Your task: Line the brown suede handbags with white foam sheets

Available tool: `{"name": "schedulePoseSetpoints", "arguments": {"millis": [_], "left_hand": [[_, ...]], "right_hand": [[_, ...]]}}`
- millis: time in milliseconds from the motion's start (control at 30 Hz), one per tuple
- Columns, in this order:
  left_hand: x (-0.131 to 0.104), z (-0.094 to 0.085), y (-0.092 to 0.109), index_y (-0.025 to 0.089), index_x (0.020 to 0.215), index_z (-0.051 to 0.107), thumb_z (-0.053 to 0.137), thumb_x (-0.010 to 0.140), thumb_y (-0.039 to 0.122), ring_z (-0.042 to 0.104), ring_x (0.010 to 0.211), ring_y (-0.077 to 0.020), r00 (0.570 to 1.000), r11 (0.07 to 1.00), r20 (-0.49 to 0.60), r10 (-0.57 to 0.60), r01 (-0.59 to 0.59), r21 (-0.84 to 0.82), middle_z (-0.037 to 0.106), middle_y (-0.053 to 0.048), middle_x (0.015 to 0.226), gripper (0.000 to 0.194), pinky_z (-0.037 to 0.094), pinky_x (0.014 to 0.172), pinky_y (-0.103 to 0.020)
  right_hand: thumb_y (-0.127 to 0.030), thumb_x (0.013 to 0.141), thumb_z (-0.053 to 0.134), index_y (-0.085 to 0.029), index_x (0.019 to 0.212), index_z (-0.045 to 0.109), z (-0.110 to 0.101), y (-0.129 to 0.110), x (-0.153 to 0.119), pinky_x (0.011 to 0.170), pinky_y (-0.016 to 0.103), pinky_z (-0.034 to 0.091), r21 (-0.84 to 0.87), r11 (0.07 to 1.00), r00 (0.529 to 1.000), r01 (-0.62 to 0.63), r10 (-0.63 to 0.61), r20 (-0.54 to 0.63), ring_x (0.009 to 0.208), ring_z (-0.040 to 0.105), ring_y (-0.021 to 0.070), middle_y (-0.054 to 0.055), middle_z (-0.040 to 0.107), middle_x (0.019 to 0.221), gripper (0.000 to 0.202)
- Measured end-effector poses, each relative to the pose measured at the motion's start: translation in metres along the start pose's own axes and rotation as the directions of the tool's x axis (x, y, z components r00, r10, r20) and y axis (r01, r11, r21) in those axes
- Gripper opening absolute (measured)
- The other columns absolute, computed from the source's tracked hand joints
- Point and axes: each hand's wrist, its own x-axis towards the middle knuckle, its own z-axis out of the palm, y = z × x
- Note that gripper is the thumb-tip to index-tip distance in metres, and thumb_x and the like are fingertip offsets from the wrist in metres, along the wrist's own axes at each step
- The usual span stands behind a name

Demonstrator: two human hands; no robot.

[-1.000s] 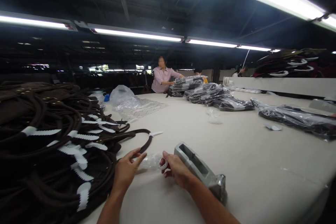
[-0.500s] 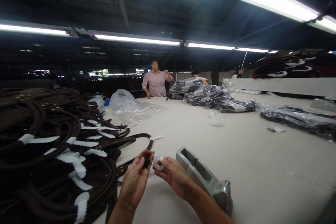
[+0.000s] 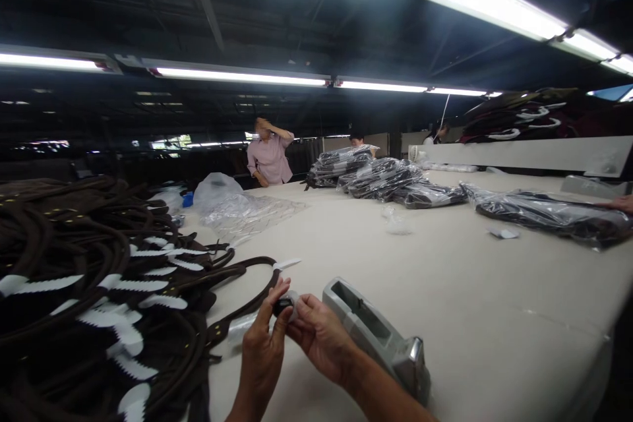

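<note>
My left hand (image 3: 264, 346) is closed on a small black round piece (image 3: 281, 305), its thumb and fingers around it. My right hand (image 3: 321, 336) pinches a clear roll (image 3: 294, 298), which touches the black piece; the roll is partly covered by my fingers. Both hands meet above the pale table (image 3: 445, 290). Just right of them lies a grey tape dispenser (image 3: 368, 323) with an open slot. Left of the hands are dark brown bags (image 3: 99, 231) with white paper strips on their handles. A clear plastic piece (image 3: 242, 328) lies behind my left hand.
Plastic-wrapped dark bundles (image 3: 370, 175) lie across the table's far side, another wrapped bundle (image 3: 548, 214) at right. Crumpled clear plastic (image 3: 220, 198) is at far left. A person in a pink shirt (image 3: 271, 159) stands beyond the table. Someone's hand (image 3: 620, 203) shows at the right edge.
My hands have come together, bringing the clear roll against the black piece. My left fingers have curled up around it. The person in pink has raised an arm to the head. The view has shifted right.
</note>
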Motion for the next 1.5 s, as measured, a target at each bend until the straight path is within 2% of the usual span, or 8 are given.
{"name": "schedulePoseSetpoints", "arguments": {"millis": [200,367,467,733,867,1100,1300,1500], "left_hand": [[-0.001,-0.003,-0.002,0.029,0.128,0.060,0.056,0.087,0.042,0.051,0.129,-0.0216,0.998,0.996,-0.015,0.058,-0.056,0.076,0.057,-0.001,0.138,0.043,0.035,0.115,-0.035],[0.000,-0.001,0.003,0.026,0.137,0.051,0.050,0.090,0.043,0.039,0.138,-0.0215,0.999,0.999,0.039,0.012,-0.010,-0.048,0.047,0.000,0.147,0.050,0.028,0.118,-0.035],[0.001,-0.003,0.004,0.028,0.137,0.051,0.054,0.088,0.042,0.043,0.135,-0.0218,0.999,0.998,0.032,-0.009,0.011,-0.055,0.051,-0.001,0.144,0.051,0.031,0.117,-0.036],[0.004,-0.015,0.006,0.025,0.102,0.073,0.073,0.071,0.046,0.065,0.109,-0.0255,0.987,0.981,-0.070,-0.146,0.135,-0.139,0.072,-0.003,0.112,0.037,0.051,0.100,-0.035],[0.006,-0.015,0.002,0.022,0.098,0.074,0.082,0.061,0.045,0.068,0.101,-0.0241,0.930,0.861,0.044,-0.366,0.356,-0.364,0.075,-0.005,0.104,0.045,0.054,0.092,-0.030],[0.006,-0.006,-0.001,0.020,0.089,0.076,0.091,0.046,0.038,0.068,0.100,-0.0228,0.833,0.591,0.176,-0.524,0.504,-0.630,0.076,-0.004,0.089,0.049,0.053,0.092,-0.029],[0.002,-0.003,-0.015,0.023,0.092,0.076,0.090,0.048,0.042,0.066,0.105,-0.0261,0.865,0.699,0.076,-0.495,0.449,-0.556,0.076,-0.005,0.097,0.050,0.044,0.106,-0.041],[0.001,-0.013,-0.017,0.025,0.095,0.077,0.084,0.057,0.045,0.066,0.106,-0.0287,0.940,0.905,-0.001,-0.342,0.330,-0.267,0.075,-0.005,0.103,0.043,0.047,0.104,-0.043]], "right_hand": [[-0.026,0.064,0.088,-0.016,0.096,0.061,-0.002,-0.004,0.001,0.096,0.028,0.047,-0.017,0.997,0.997,0.071,-0.071,-0.011,0.092,0.064,0.0134,0.004,0.066,0.099,0.043],[-0.029,0.061,0.089,-0.016,0.105,0.067,-0.002,-0.010,0.001,0.103,0.033,0.043,-0.110,0.988,0.994,0.112,-0.112,0.012,0.104,0.062,0.0180,0.007,0.066,0.110,0.051],[-0.033,0.064,0.088,-0.016,0.109,0.068,-0.001,-0.013,0.001,0.106,0.036,0.040,-0.208,0.967,0.988,0.148,-0.136,0.072,0.105,0.062,0.0195,0.007,0.068,0.110,0.052],[-0.033,0.063,0.088,-0.018,0.113,0.064,-0.007,-0.013,0.004,0.097,0.039,0.046,-0.436,0.861,0.965,0.262,-0.249,0.088,0.104,0.063,0.0217,0.006,0.068,0.106,0.058],[-0.034,0.062,0.088,-0.018,0.109,0.063,-0.006,-0.017,0.002,0.096,0.039,0.049,-0.552,0.770,0.943,0.321,-0.311,0.115,0.102,0.064,0.0227,0.006,0.067,0.106,0.055],[-0.033,0.065,0.085,-0.019,0.109,0.066,-0.009,-0.024,0.000,0.095,0.035,0.051,-0.742,0.537,0.899,0.400,-0.386,0.205,0.099,0.064,0.0217,0.004,0.063,0.104,0.050],[-0.032,0.065,0.085,-0.020,0.107,0.069,-0.013,-0.021,0.004,0.089,0.032,0.054,-0.741,0.549,0.906,0.387,-0.376,0.194,0.095,0.065,0.0206,0.003,0.061,0.102,0.046],[-0.036,0.057,0.089,-0.017,0.096,0.072,-0.018,-0.022,0.006,0.084,0.035,0.054,-0.628,0.742,0.969,0.235,-0.231,0.090,0.086,0.067,0.0216,0.004,0.066,0.093,0.047]]}}
